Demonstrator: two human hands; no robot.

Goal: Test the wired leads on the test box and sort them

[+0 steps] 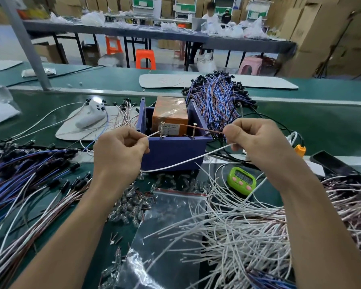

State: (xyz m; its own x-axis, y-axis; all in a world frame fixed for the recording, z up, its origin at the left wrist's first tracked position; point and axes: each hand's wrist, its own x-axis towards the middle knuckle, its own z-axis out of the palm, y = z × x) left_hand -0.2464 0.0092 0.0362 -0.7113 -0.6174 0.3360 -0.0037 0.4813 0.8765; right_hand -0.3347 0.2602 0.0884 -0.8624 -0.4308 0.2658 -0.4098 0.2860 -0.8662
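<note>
A purple test box [173, 152] stands mid-table with an orange block [168, 113] inside and two upright screws [162, 128] on its front rim. My left hand [121, 152] pinches the white end of a lead, whose tip touches the left screw. My right hand [252, 140] pinches the brown end [204, 129], which runs past the right screw [194, 129]. The lead's white wire [181, 162] sags between both hands across the box front.
Blue and brown leads [27, 170] lie at the left, another bundle [215, 99] behind the box. White and pink leads [248, 222] pile at the right. A clear zip bag [171, 232], small glass bulbs [131, 203], a green timer [241, 180] and a phone [331, 163] sit nearby.
</note>
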